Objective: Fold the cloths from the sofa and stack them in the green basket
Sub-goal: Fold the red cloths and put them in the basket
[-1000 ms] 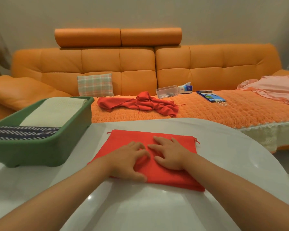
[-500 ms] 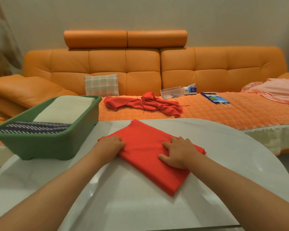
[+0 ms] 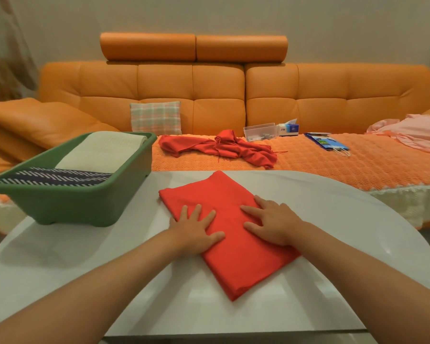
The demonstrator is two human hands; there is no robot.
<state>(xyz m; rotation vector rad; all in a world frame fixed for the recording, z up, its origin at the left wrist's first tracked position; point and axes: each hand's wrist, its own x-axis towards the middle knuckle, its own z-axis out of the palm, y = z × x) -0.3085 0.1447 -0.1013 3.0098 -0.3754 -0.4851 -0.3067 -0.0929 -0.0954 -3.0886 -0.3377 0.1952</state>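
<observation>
Pressing flat on the folded red cloth (image 3: pixel 233 234), both hands!
Left hand (image 3: pixel 195 232) and right hand (image 3: pixel 273 223) rest with fingers released and spread; cloth lies angled on the white surface (image 3: pixel 159 306), beside the green basket (image 3: pixel 85 204).

folded cloth (image 3: pixel 233 256) lying on the table (image 3: pixel 85 281), left hand (image 3: pixel 194 229) and right hand (image 3: pixel 273 224) side by side on top of it, basket (image 3: pixel 72 207) over on the table's left, sofa (image 3: pixel 209 95) right behind, crumpled cloth (image 3: pixel 221 147) on its seat

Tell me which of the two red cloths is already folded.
The red cloth on the white table, a flat rectangle under the left hand and right hand. The other red cloth lies crumpled on the sofa.
</observation>
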